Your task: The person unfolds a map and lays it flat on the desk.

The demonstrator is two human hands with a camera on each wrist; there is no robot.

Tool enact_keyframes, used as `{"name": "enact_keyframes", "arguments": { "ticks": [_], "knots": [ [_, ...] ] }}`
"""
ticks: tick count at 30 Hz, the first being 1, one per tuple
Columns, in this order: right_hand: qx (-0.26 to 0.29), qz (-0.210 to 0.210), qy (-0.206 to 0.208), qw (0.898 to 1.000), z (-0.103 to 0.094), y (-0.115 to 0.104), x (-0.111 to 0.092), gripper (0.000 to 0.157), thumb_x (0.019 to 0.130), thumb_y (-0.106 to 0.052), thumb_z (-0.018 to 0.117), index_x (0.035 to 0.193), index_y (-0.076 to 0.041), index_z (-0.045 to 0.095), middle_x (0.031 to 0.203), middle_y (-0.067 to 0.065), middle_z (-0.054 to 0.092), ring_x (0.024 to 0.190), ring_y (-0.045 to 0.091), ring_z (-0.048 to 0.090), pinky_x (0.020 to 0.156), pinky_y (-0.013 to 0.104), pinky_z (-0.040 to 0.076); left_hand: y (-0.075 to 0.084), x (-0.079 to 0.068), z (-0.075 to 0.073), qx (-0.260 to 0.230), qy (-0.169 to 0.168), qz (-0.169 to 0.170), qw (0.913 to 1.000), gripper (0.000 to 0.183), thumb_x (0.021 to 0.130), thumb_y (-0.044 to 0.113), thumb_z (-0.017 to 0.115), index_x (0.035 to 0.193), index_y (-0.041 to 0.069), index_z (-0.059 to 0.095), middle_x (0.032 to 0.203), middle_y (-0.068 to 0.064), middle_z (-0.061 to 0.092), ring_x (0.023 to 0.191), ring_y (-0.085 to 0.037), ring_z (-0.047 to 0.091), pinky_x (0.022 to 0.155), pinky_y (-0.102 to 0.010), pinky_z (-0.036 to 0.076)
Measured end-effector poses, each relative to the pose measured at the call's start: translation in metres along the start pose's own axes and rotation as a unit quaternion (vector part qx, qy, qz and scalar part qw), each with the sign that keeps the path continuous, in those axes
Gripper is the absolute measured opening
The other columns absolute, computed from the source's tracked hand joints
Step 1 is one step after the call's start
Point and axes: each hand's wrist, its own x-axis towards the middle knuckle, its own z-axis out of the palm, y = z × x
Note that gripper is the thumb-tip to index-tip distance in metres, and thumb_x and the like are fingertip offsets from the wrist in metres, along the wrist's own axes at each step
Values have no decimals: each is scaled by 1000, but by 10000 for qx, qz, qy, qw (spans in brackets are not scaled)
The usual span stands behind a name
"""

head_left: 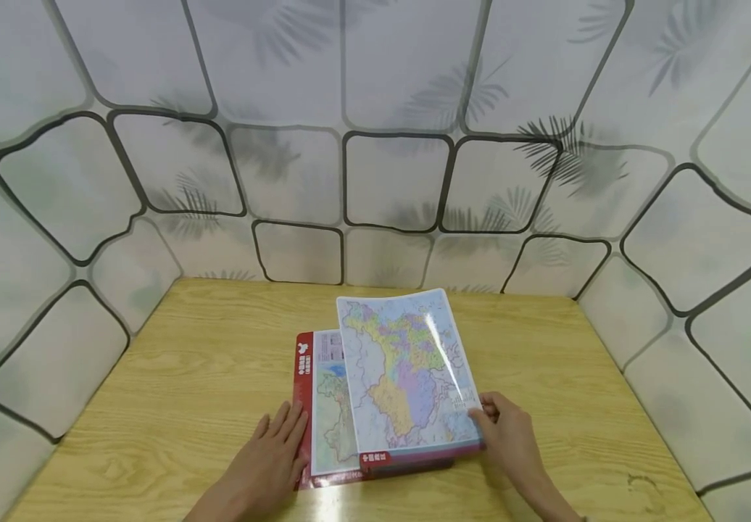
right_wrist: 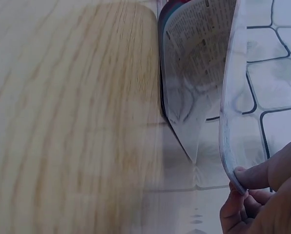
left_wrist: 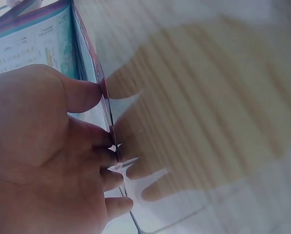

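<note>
Two glossy printed maps lie overlapped in the head view. The upper map (head_left: 408,377), with multicoloured regions, is tilted and raised at its right side. My right hand (head_left: 509,435) pinches its lower right edge between thumb and fingers. Beneath it, the lower map (head_left: 333,417) with a red border shows only its left and bottom parts. My left hand (head_left: 274,449) rests on that red left border with its fingers straight. The left wrist view shows those fingers (left_wrist: 118,207) touching the sheet's edge. A text-printed underside (right_wrist: 199,53) curves up in the right wrist view.
The maps lie on a wood-grain table (head_left: 219,341) whose surface reflects light. A patterned wall covering (head_left: 388,181) with dark outlines and leaf shapes encloses the table at the back and both sides. A dark mark (head_left: 643,482) shows near the front right.
</note>
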Motion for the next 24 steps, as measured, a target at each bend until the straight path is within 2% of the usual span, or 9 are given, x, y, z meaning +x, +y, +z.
{"name": "enact_keyframes", "arguments": {
  "ticks": [6, 15, 24],
  "knots": [
    [34, 183, 101, 9998, -7, 4, 6, 17, 93, -2, 75, 105, 9, 71, 81, 6, 67, 71, 15, 58, 54, 22, 48, -11, -4, 0, -17, -204, -263, 9994, 60, 108, 32, 52, 153, -6, 42, 163, -23, 34, 153, -42, 24, 120, -61, 25],
    [52, 360, 94, 9993, -18, 8, 11, 18, 94, -4, 74, 105, 10, 72, 83, 8, 70, 72, 17, 62, 56, 22, 51, -25, -13, 0, -73, 188, -275, 9994, 56, 107, 24, 55, 150, -9, 45, 160, -26, 38, 150, -47, 28, 116, -67, 27],
    [25, 295, 155, 9994, -22, 12, 12, 19, 93, -4, 76, 102, 12, 72, 81, 8, 70, 69, 16, 60, 53, 22, 49, -37, -15, -4, -74, 92, -390, 9992, 56, 106, 23, 55, 150, -11, 44, 159, -29, 37, 149, -52, 26, 114, -71, 26]
  ]
}}
